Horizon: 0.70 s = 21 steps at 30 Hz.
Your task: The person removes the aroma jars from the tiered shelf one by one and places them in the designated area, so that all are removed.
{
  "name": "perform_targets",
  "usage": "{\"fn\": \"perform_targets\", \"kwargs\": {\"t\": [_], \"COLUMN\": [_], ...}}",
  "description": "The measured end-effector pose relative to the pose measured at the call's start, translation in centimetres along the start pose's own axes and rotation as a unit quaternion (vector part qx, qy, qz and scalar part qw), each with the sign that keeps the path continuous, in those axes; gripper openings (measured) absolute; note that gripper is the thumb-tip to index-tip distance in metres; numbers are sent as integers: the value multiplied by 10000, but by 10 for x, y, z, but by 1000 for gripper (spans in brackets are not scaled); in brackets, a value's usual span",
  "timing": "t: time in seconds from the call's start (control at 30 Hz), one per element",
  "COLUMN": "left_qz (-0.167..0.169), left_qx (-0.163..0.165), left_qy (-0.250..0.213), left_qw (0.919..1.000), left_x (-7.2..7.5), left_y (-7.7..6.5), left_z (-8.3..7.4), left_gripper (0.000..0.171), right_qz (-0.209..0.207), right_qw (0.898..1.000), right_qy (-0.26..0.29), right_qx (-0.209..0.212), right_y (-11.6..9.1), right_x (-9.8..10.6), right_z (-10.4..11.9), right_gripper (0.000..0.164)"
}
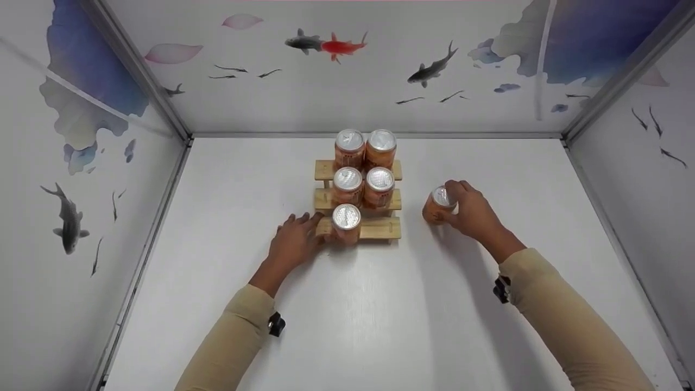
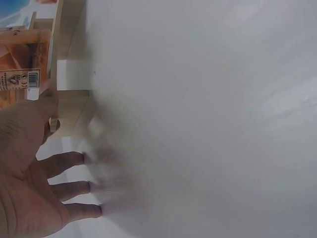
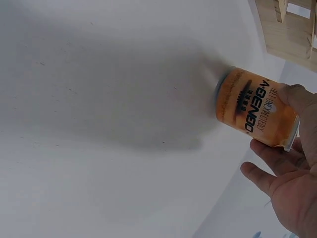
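My right hand grips an orange drink can by its top, to the right of a stepped wooden rack. In the right wrist view the can shows dark lettering, its base close over the tabletop. At the rack's lower left end, my left hand pinches the board between thumb and index finger. Its other fingers reach down towards the table. One can stands on the lowest step, just beside that hand. Two similar cans are on the middle step and two on the top one.
The white table is enclosed by a back wall and side walls printed with fish. The rack stands near the middle, towards the back wall. A dark wrist camera is strapped at the left sleeve.
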<state>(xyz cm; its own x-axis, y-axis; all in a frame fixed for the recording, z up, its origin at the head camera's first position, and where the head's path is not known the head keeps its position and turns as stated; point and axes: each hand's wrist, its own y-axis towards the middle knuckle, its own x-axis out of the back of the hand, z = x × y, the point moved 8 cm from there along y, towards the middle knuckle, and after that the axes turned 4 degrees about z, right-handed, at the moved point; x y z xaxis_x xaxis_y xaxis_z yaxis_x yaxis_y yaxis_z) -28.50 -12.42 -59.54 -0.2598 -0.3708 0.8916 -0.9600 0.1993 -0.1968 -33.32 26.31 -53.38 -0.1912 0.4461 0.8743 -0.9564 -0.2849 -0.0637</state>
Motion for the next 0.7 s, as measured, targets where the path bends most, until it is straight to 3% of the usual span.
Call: {"fn": "perform_targets", "kwargs": {"t": [0.7], "left_qz": [-28], "left_qx": [-56], "left_qy": [-177], "left_qw": [9998], "left_x": [3], "left_y": [0], "left_z": [1], "left_gripper": [58], "right_qz": [7], "right_qw": [10000], "right_qy": [-87], "right_qx": [-36], "right_y": [3], "right_x": [2], "right_z": [4], "right_gripper": [72]}}
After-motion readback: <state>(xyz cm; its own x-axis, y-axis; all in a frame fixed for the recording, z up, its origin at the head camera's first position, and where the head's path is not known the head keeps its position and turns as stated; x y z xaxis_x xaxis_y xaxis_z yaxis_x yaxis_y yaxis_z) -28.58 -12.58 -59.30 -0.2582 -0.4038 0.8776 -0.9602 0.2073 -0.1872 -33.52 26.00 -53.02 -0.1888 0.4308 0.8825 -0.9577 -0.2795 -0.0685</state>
